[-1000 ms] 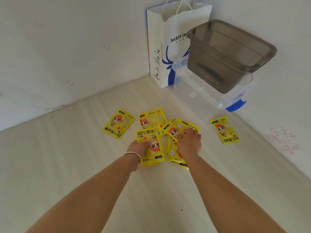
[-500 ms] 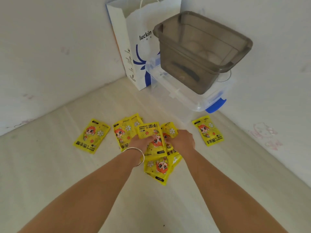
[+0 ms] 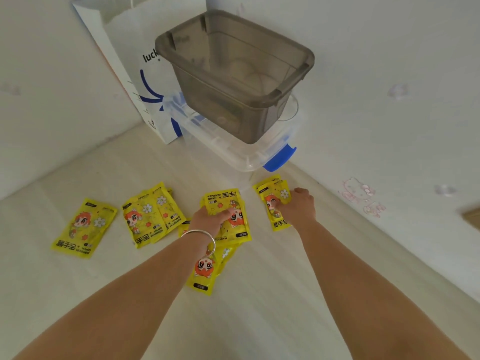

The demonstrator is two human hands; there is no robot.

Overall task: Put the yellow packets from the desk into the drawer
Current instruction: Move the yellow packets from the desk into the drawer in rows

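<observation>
Rightward since earlier, the right hand [image 3: 298, 206] now pinches a packet [image 3: 272, 201] at center-right; the left hand [image 3: 210, 216] grips the center stack [image 3: 228, 216], long axis pointing at the drawer [image 3: 233, 81] above.

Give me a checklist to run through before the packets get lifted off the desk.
1. Left hand has a grip on the middle stack of packets: ok.
2. Right hand pinches the right packets: ok.
3. Every packet gathered: not ok; the far-left packet and the left pair lie loose.
4. Packet under the left wrist held: not ok.
5. Grey bin open on top: ok.
6. Drawer in view: cannot tell.
</observation>
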